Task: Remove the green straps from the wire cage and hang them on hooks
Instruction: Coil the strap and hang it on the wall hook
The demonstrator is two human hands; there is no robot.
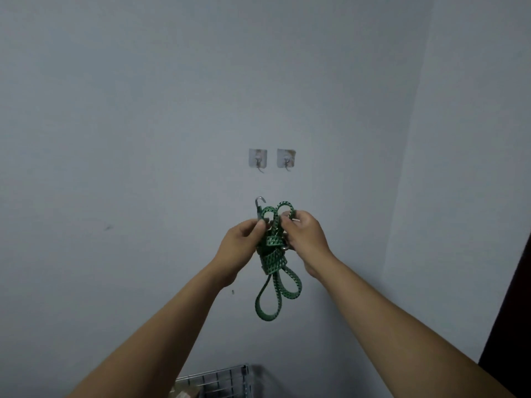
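A bundled green strap (pixel 273 262) with a metal end hook (pixel 259 203) is held up in front of the wall. My left hand (pixel 241 248) pinches the bundle near the metal hook. My right hand (pixel 306 239) pinches a loop at the top of the bundle. Two loops of strap hang down below my hands. Two adhesive wall hooks, the left hook (pixel 258 159) and the right hook (pixel 286 158), sit side by side just above the strap, both bare. The top of the wire cage (pixel 221 379) shows at the bottom edge.
A pale grey wall (pixel 143 139) fills the view, with a corner (pixel 413 139) to the right. A dark door or frame edge (pixel 511 311) stands at the far right. Something brownish lies inside the cage, mostly cut off.
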